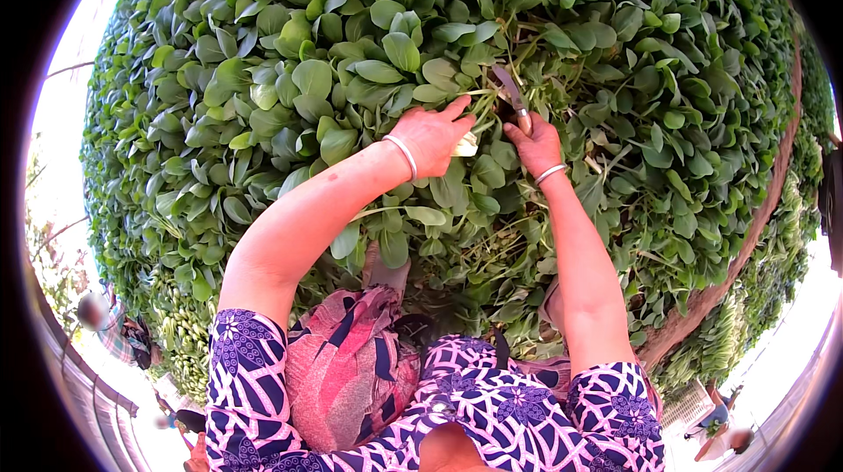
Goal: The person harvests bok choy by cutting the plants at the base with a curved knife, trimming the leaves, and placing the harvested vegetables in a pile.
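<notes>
My right hand [537, 146] grips a small knife by its wooden handle [524, 123]. The knife's curved metal blade [507, 85] points up among the stems of the leafy greens, which look like bok choy. Just left of it, my left hand [431, 139] has a cut bok choy [465, 145] in its palm. The pale stem base shows beside the fingers, and leaves hang below the hand. The index and middle fingers reach towards thin pale stems [484, 103] by the blade. Part of the held plant is hidden by the hand.
Dense bok choy [316, 77] surrounds my hands. Loose leaves and stems [487, 261] lie before my knees. A bare soil strip [757, 228] runs along the right, with pale-stemmed greens [741, 327] beyond. A person [118, 334] is at far left, another [718, 422] by a crate [688, 404].
</notes>
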`<action>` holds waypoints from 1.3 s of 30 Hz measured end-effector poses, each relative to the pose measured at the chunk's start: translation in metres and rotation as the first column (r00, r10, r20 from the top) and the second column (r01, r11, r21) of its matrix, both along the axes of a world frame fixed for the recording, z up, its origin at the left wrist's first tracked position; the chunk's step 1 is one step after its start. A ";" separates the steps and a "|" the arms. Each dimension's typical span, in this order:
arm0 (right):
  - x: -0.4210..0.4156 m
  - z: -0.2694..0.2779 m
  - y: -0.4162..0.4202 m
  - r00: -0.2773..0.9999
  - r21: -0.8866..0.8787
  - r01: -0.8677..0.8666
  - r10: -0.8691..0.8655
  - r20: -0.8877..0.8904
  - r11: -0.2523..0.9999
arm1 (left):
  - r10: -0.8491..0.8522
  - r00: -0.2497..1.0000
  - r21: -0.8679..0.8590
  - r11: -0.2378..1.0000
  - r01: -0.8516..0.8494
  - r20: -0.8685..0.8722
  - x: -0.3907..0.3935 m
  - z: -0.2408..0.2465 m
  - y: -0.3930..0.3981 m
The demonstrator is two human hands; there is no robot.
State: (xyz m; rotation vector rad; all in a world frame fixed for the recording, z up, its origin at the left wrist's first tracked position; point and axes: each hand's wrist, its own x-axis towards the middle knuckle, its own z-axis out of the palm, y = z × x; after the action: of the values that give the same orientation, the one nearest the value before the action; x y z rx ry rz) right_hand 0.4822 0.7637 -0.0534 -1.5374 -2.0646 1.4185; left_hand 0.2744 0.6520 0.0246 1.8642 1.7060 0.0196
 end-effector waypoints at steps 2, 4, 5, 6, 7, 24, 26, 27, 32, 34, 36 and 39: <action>0.007 0.005 0.002 0.994 0.021 -0.002 0.000 0.111 1.000 | -0.013 1.000 -0.032 0.999 0.013 -0.014 0.002 0.000 0.002; 0.011 0.011 0.000 0.979 0.046 -0.021 0.011 0.205 0.999 | -0.009 1.000 -0.054 0.998 0.007 -0.021 -0.001 -0.005 -0.001; 0.012 0.012 -0.002 0.976 0.043 -0.030 0.020 0.217 0.999 | 0.007 0.999 -0.036 0.999 -0.009 -0.040 -0.002 -0.007 -0.004; 0.014 0.014 -0.003 0.972 0.042 -0.036 0.025 0.233 0.998 | 0.021 0.998 -0.016 1.000 -0.022 -0.056 -0.002 -0.006 -0.005; 0.016 0.015 -0.003 0.968 0.041 -0.042 0.031 0.249 0.998 | 0.036 0.997 0.004 0.999 -0.035 -0.071 -0.001 -0.005 -0.005; 0.005 0.012 -0.014 0.936 0.078 -0.072 0.040 0.349 0.994 | -0.033 0.998 -0.220 0.975 0.020 -0.057 0.003 -0.004 0.014; 0.007 0.009 -0.015 0.946 0.089 -0.064 0.032 0.322 0.994 | -0.001 1.000 -0.211 0.977 0.000 -0.003 -0.001 -0.008 0.012; 0.005 0.010 -0.015 0.947 0.083 -0.064 0.035 0.319 0.994 | 0.012 1.000 -0.200 0.980 -0.012 0.003 -0.002 -0.010 0.010; 0.007 0.003 -0.012 0.974 0.087 -0.093 0.072 0.215 0.992 | 0.069 0.997 -0.086 0.994 -0.065 0.041 -0.006 -0.023 -0.003; 0.008 -0.005 -0.009 0.968 0.091 -0.097 0.072 0.241 0.991 | 0.066 0.998 -0.082 0.995 -0.064 0.023 -0.004 -0.021 -0.002; 0.007 -0.016 -0.009 0.959 0.120 -0.115 0.079 0.272 0.986 | 0.063 0.998 -0.074 0.995 -0.062 0.006 -0.001 -0.018 -0.002; 0.004 -0.031 -0.013 0.942 0.177 -0.151 0.088 0.324 0.972 | 0.044 0.999 -0.029 0.999 -0.045 -0.014 0.001 -0.016 -0.005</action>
State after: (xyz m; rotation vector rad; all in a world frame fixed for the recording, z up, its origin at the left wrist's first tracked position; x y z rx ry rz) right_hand 0.4860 0.7504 -0.0843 -1.6650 -2.4365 1.0113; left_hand 0.2749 0.6469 0.0088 1.8090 1.7479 -0.0003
